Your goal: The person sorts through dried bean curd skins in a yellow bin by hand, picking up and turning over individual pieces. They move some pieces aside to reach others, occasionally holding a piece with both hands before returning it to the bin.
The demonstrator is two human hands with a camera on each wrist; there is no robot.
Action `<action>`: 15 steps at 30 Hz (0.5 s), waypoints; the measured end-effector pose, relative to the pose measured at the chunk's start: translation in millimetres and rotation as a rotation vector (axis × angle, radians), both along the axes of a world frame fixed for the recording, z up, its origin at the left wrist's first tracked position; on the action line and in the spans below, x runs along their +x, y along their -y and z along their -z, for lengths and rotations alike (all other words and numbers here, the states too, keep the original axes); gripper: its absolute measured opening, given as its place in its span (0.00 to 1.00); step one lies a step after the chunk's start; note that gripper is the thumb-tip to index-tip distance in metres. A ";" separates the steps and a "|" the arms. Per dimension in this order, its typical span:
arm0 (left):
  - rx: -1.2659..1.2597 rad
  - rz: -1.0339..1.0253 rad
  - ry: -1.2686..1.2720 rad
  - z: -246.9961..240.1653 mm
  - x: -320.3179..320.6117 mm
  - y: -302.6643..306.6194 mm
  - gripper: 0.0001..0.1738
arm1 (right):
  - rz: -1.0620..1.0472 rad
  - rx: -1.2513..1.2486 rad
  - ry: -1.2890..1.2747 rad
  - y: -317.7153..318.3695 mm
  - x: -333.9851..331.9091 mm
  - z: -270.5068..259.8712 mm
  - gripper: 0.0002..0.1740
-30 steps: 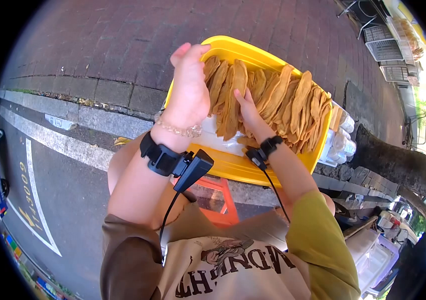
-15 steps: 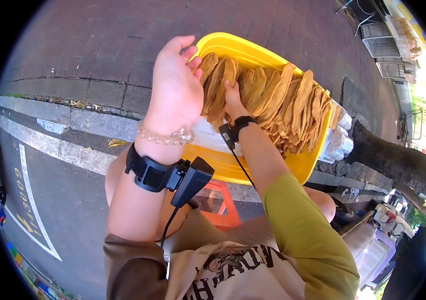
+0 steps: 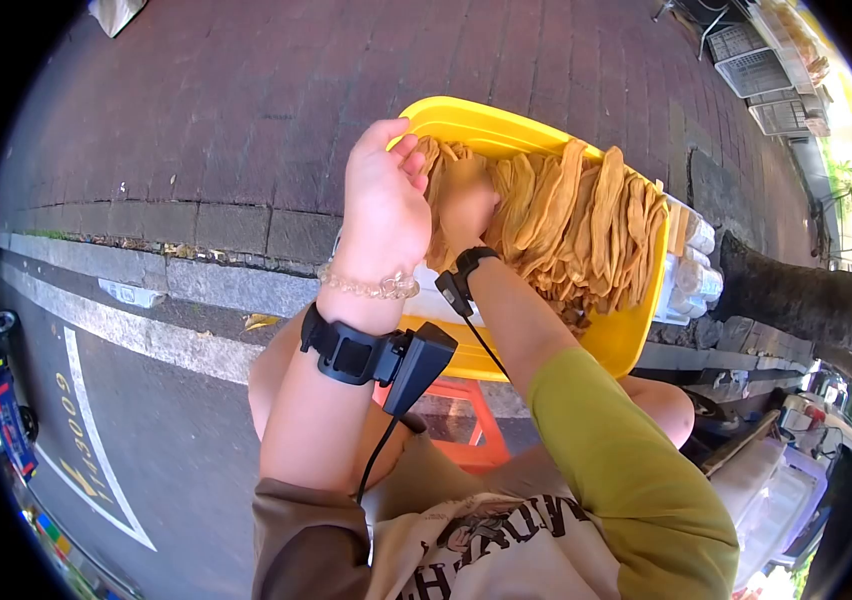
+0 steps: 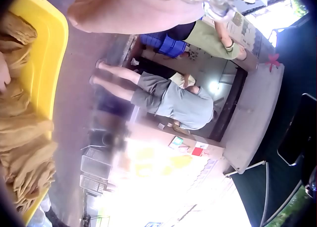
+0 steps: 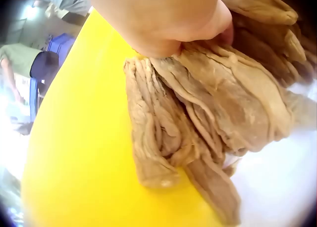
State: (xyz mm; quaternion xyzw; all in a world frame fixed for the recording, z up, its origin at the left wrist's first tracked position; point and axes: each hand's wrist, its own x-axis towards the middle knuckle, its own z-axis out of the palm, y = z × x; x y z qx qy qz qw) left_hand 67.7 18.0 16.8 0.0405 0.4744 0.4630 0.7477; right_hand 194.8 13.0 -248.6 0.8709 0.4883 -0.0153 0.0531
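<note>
A yellow plastic tub [image 3: 486, 117] holds a row of long, tan, wrinkled strips of dried food [image 3: 586, 215] standing side by side. My right hand [image 3: 468, 205] is down among the strips at the tub's left end. Close up in the right wrist view, its fingers curl over the tops of a bunch of strips [image 5: 218, 98], which fan out below; the fingertips are mostly hidden. My left hand [image 3: 386, 205] is at the tub's left rim, palm turned up and inward, fingers loosely bent around nothing. The left wrist view shows part of this hand [image 4: 133, 11] beside the tub.
An orange stool [image 3: 486, 430] stands under the tub's near side. Clear plastic containers [image 3: 694, 275] sit by its right end, near a tree trunk [image 3: 796, 290]. In the left wrist view a person in grey [image 4: 173, 103] bends at a counter.
My right hand has moved left along the row and deeper among the strips at the left end. My left hand has stayed near the left rim, its palm turning more into view.
</note>
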 end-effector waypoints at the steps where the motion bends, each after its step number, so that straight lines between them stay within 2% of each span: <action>1: 0.025 -0.026 0.012 -0.5 -2.7 -1.5 0.16 | 0.007 0.002 -0.002 2.2 0.9 6.1 0.09; 3: 0.047 -0.043 0.023 -2.3 -6.4 -1.8 0.17 | 0.117 0.390 -0.199 10.4 -1.5 2.0 0.08; 4: 0.036 -0.045 0.032 -4.1 -8.1 -1.8 0.17 | 0.211 0.514 -0.418 12.3 -0.9 -3.8 0.05; 8: 0.033 -0.037 0.087 -9.3 -9.9 -0.9 0.17 | 0.080 0.568 -0.260 27.6 -2.4 -19.3 0.13; 10: 0.036 -0.041 0.083 -8.1 -9.9 -1.4 0.17 | 0.156 0.551 -0.379 28.0 -4.0 -20.9 0.19; 14: 0.049 -0.056 0.060 -7.2 -10.0 -4.1 0.16 | 0.165 0.666 -0.499 20.4 0.8 -13.5 0.16; 15: 0.046 -0.055 0.060 -7.8 -9.7 -3.4 0.16 | 0.219 0.774 -0.839 13.8 4.8 -4.3 0.15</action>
